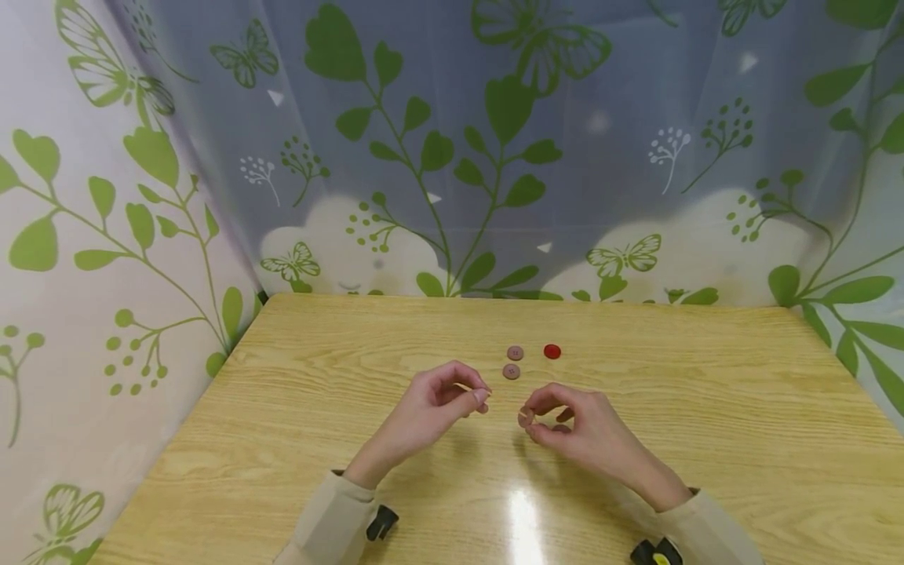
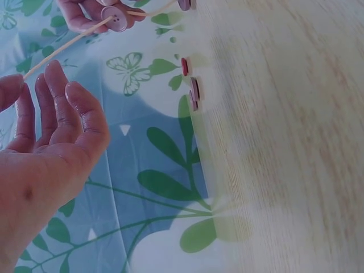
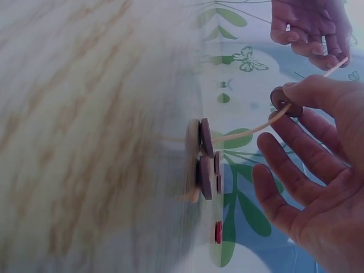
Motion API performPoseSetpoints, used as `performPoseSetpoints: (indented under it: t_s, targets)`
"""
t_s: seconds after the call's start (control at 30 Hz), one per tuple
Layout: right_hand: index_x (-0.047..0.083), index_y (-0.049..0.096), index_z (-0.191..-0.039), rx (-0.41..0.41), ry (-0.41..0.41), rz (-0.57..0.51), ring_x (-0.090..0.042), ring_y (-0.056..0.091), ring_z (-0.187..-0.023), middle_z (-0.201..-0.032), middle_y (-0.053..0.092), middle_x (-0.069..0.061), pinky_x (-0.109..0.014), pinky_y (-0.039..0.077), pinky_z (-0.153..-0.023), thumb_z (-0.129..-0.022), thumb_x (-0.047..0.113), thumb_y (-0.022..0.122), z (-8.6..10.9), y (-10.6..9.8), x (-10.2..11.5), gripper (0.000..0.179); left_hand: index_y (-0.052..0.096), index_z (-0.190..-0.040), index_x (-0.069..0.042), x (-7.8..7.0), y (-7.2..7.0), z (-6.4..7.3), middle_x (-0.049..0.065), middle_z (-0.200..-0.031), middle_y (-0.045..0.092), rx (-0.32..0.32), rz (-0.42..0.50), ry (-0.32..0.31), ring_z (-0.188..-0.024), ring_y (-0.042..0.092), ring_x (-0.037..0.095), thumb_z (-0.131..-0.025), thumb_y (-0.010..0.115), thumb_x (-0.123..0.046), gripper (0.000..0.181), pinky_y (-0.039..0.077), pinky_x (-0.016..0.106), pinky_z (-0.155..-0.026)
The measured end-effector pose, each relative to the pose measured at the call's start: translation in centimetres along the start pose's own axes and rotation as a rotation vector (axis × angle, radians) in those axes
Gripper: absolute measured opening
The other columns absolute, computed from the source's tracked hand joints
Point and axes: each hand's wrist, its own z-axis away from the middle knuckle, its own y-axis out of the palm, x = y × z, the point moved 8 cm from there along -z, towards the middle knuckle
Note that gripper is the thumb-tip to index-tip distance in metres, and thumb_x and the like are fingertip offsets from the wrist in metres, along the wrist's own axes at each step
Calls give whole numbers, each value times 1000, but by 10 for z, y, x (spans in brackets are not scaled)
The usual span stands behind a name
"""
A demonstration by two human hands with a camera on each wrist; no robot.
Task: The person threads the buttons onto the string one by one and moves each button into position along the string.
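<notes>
Cord (image 2: 68, 48) between hands (image 1: 434, 404) (image 1: 589, 428), apparently through button (image 2: 119, 21)

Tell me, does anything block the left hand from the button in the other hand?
Nothing visible does: the left hand pinches a cord, which crosses open air to the held button in the right hand. The red button lies on the table beyond, outside that gap.

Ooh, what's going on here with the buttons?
Someone is handling a button and a string. The left hand pinches the end of the string, and the right hand holds a brown button with the string running through it. Past the hands, two more brown buttons and a red button lie on the table.
</notes>
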Motion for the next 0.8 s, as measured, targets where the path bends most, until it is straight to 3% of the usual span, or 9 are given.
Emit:
performPoseSetpoints:
  t_s: [0.13, 0.33, 0.57, 0.8]
  targets:
    - [23, 72, -99, 4, 1, -7, -17, 76, -91, -98, 78, 10, -32, 61, -71, -89, 12, 78, 0, 1, -2, 16, 64, -111, -3, 0, -1, 0, 12, -107, 70, -3, -3, 4, -94, 70, 14, -102, 63, -16, 16, 56, 38, -91]
    - [23, 72, -97, 19, 21, -11, -12, 75, -89, -96, 78, 9, -30, 62, -71, -90, 15, 78, -1, 3, -6, 12, 64, -111, -3, 0, -1, 0, 17, -108, 69, -4, 1, 8, -94, 70, 15, -102, 63, -17, 17, 55, 41, -93]
    - [21, 72, -97, 50, 30, 2, -9, 74, -88, -95, 78, 8, -24, 60, -69, -91, 16, 78, -1, 6, -8, 9, 65, -111, -5, -1, -2, 1, 9, -107, 70, -7, 7, -3, -94, 71, 12, -102, 64, -17, 15, 57, 40, -92]
    - [21, 71, -97, 99, 52, -19, -8, 74, -89, -95, 78, 8, -24, 60, -69, -93, 18, 76, -1, 11, -12, 8, 64, -112, -3, -2, -2, 2, 11, -108, 70, 3, 8, 17, -95, 71, 17, -102, 63, -17, 17, 57, 43, -92]
